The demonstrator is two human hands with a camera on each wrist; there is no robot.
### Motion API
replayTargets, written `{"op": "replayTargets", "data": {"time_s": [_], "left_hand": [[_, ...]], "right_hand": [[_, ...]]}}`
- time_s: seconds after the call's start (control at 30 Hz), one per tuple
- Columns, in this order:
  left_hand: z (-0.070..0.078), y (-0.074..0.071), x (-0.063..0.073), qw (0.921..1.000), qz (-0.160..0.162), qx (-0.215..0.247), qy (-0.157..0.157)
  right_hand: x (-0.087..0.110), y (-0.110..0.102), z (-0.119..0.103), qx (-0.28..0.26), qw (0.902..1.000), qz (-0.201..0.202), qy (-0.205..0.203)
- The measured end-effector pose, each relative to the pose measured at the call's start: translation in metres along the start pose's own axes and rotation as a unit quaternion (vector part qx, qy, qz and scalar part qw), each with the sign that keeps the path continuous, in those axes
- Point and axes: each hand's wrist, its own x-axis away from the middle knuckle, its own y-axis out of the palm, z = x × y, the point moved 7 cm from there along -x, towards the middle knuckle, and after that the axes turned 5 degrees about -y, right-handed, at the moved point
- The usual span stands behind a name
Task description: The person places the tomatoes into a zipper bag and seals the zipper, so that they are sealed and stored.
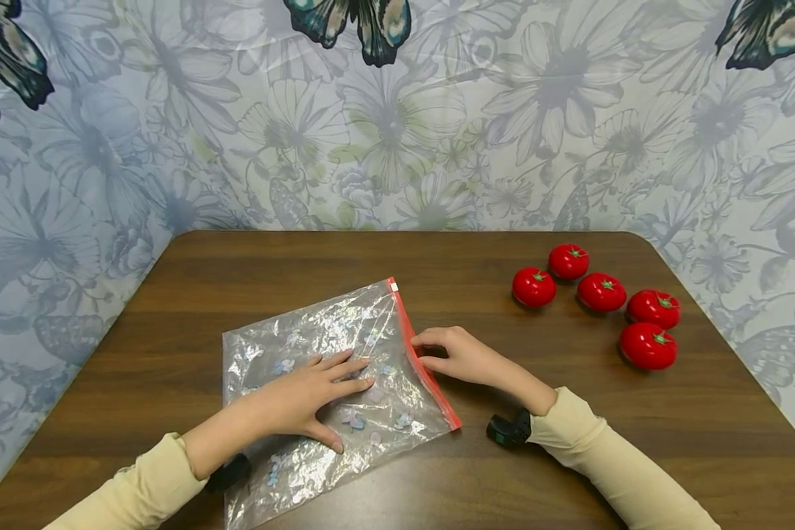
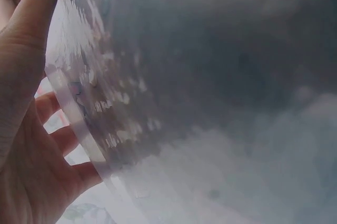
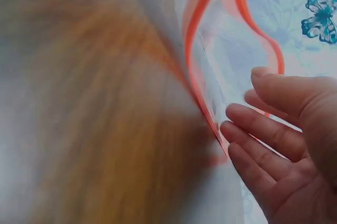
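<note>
A large clear zipper bag (image 1: 364,316) lies at a slant on the table, with a red zip strip along its right side and a white slider at the far corner. Small bluish and lilac patches show on or through the plastic. My left hand (image 1: 305,397) rests on the middle of the bag, fingers spread and palm down. At the red strip is my right hand (image 1: 460,353), its thumb and fingertips right at the edge, held apart. In the right wrist view, the bag's mouth gapes between two red strips (image 3: 190,50) beside the loosely bent fingers (image 3: 268,134).
Several shiny red tomatoes (image 1: 601,293) with green tops sit in a group at the back right of the brown wooden table (image 1: 291,254). Beyond the table's far edge hangs a flowered backdrop (image 1: 437,147) with butterflies. Dark wrist cameras (image 1: 509,428) sit under both wrists.
</note>
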Motion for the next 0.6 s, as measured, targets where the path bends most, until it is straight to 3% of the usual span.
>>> {"op": "replayTargets", "data": {"time_s": [0.2,0.43,0.5,0.6], "left_hand": [[0.001,0.002,0.001,1.0,-0.003,0.004,-0.007],[0.004,-0.003,-0.002,0.9997,-0.004,0.017,-0.014],[0.005,-0.014,-0.005,0.9992,0.02,0.027,-0.022],[0.009,-0.043,-0.014,0.9919,0.11,0.048,-0.042]], "right_hand": [[-0.006,0.0,0.004,-0.101,0.994,0.028,0.031],[-0.004,0.003,0.003,-0.116,0.9914,0.033,0.051],[-0.003,0.003,0.003,-0.116,0.9913,0.03,0.055],[0.0,0.003,0.004,-0.12,0.9905,0.03,0.061]]}}
